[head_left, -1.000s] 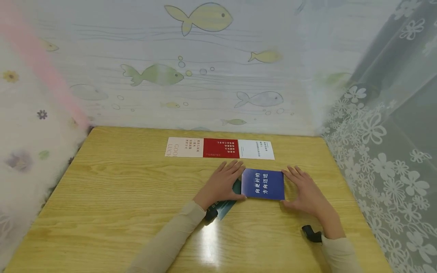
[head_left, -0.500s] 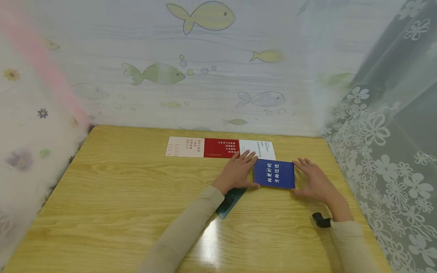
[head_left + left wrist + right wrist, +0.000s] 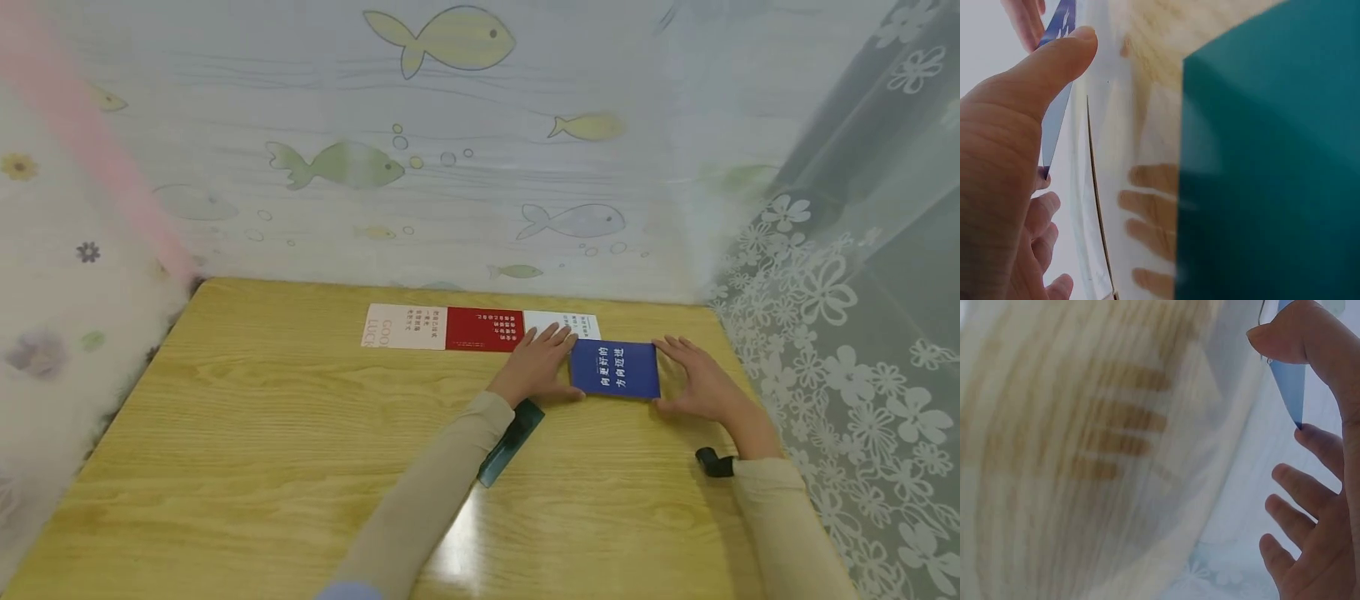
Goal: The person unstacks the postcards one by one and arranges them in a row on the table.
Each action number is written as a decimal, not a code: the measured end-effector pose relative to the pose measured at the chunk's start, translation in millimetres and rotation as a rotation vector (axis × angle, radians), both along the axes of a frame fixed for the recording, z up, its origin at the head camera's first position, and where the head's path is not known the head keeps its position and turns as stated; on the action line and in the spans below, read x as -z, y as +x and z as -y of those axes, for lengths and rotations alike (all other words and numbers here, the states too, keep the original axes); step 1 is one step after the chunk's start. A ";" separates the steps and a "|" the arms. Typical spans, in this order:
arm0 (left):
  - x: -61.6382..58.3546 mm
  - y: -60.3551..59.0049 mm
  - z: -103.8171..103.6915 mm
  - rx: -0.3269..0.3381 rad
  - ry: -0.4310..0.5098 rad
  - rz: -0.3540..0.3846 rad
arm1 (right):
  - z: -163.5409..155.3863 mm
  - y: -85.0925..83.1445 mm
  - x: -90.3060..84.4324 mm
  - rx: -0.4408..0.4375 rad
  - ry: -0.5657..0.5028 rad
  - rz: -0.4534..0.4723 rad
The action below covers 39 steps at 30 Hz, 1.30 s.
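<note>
A dark blue card (image 3: 615, 369) with white characters is held by both hands at its two short sides. My left hand (image 3: 536, 364) grips its left side, thumb at the near corner and index finger at the far one. At the opposite side, my right hand (image 3: 705, 383) pinches the corners likewise, its other fingers spread. From the wrist views the blue card (image 3: 1289, 387) looks raised off the tabletop. Just behind it lies a white card (image 3: 583, 323), partly hidden by the left fingers. Beneath the left wrist is a dark teal card (image 3: 512, 446), partly covered by the sleeve.
A red card (image 3: 484, 327) and a pale pink card (image 3: 407, 325) continue the row to the left of the white one. The wooden table (image 3: 262, 417) meets a fish-patterned curtain (image 3: 450, 192) at the back. Lace fabric (image 3: 847, 375) hangs along the right edge.
Both hands have carried the blue card to the right and toward the back, up to the white card. More of the teal card's right end shows now.
</note>
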State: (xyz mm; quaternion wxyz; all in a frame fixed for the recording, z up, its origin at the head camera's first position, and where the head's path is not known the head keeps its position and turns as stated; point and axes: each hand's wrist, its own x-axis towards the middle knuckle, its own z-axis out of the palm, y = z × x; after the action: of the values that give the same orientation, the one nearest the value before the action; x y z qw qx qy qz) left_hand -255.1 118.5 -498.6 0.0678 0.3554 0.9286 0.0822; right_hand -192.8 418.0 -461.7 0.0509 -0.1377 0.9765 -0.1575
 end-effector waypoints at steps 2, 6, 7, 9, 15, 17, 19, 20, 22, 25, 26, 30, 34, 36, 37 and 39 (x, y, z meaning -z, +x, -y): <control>0.8 -2.7 -6.0 0.001 0.013 0.011 | -4.1 -1.4 -1.5 0.009 0.004 0.013; 3.3 -9.3 -18.4 0.005 0.044 0.022 | -13.3 -8.0 -3.5 0.017 0.014 0.034; 4.0 -11.3 -21.4 0.006 0.049 0.022 | -15.3 -10.2 -3.8 0.020 0.020 0.039; 5.5 -15.2 -27.0 0.004 0.055 0.021 | -19.5 -15.2 -4.1 0.021 0.037 0.044; 5.6 -24.0 -38.1 -0.025 0.047 0.027 | -28.5 -29.7 -5.5 0.007 0.120 0.015; 5.7 -25.9 -41.1 -0.030 0.043 0.033 | -30.5 -34.3 -6.5 -0.006 0.173 -0.009; 5.8 -27.7 -44.2 -0.031 0.041 0.035 | -31.8 -38.6 -7.8 -0.015 0.226 -0.018; 5.5 -28.5 -46.0 -0.032 0.039 0.037 | -32.1 -40.7 -8.5 -0.017 0.247 -0.016; 4.7 -30.3 -49.2 -0.034 0.034 0.038 | -32.6 -44.2 -10.2 -0.014 0.283 0.003; 1.7 -32.6 -54.1 -0.039 0.029 0.052 | -33.9 -48.4 -13.4 -0.006 0.304 0.042; 1.0 -33.5 -55.5 -0.041 0.030 0.057 | -34.7 -50.0 -13.8 -0.001 0.311 0.051; 0.6 -37.2 -61.7 -0.044 0.032 0.060 | -39.8 -54.6 -13.8 0.018 0.326 0.073; -0.2 -39.1 -67.2 -0.044 0.028 0.069 | -43.7 -58.0 -13.3 0.037 0.324 0.085; -0.5 -40.5 -69.2 -0.048 0.025 0.077 | -44.1 -60.5 -13.6 0.045 0.322 0.094; -1.0 -41.2 -70.2 -0.049 0.023 0.080 | -44.3 -61.4 -14.1 0.048 0.324 0.095; -1.0 -42.9 -73.1 -0.051 0.017 0.086 | -45.0 -63.1 -15.1 0.054 0.327 0.093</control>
State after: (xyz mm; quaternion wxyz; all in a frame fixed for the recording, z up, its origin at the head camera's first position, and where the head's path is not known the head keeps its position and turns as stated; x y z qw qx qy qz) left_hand -298.0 191.6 -497.6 0.1023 0.3283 0.9329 0.1069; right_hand -255.9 463.1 -446.6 0.1134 -0.0939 0.9891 -0.0039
